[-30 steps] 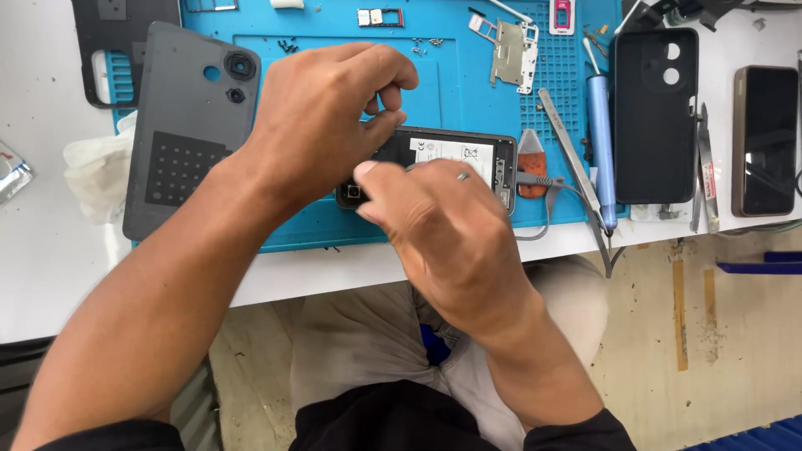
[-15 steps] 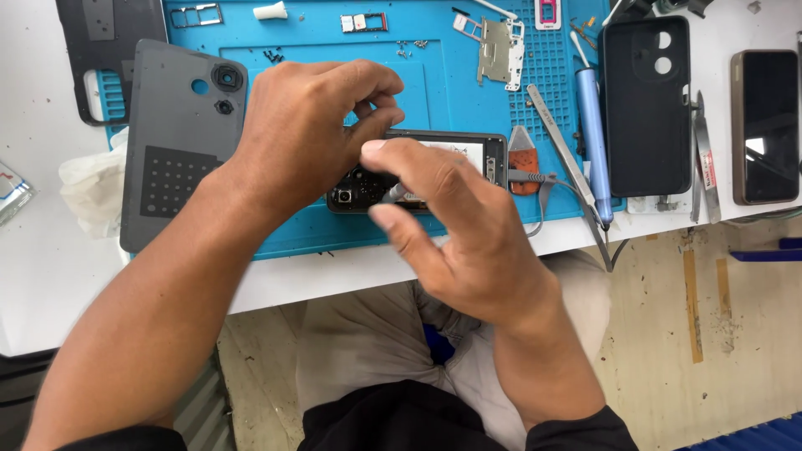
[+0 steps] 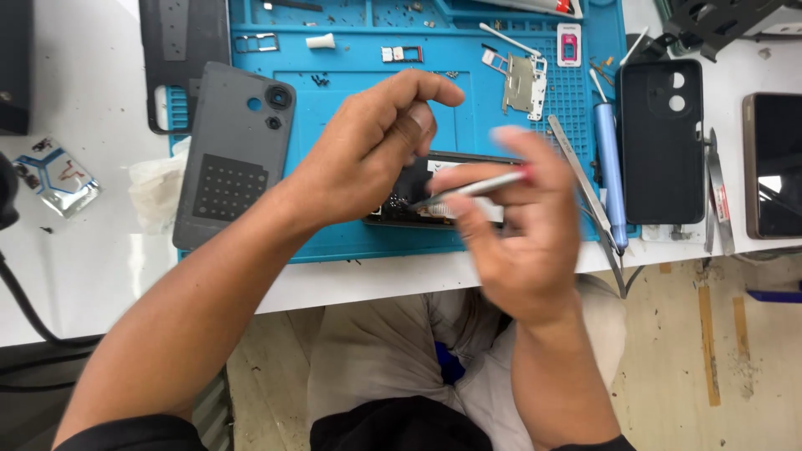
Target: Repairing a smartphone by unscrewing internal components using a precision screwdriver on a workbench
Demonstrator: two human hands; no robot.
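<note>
We see the blue work mat (image 3: 351, 108) bearing an opened phone (image 3: 413, 196) at centre; our left hand (image 3: 368, 154) pinches above it, our right hand (image 3: 522, 242) grips a slim metal tool (image 3: 472, 188) (blurred), grey back cover (image 3: 234, 154) at nine o'clock

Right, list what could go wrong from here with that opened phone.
1. The right hand is blurred, holding a thin silver tool with a red end over the opened black phone; a slip might scratch the parts inside.
2. Tiny dark screws lie loose on the blue work mat; the left hand could scatter them.
</note>
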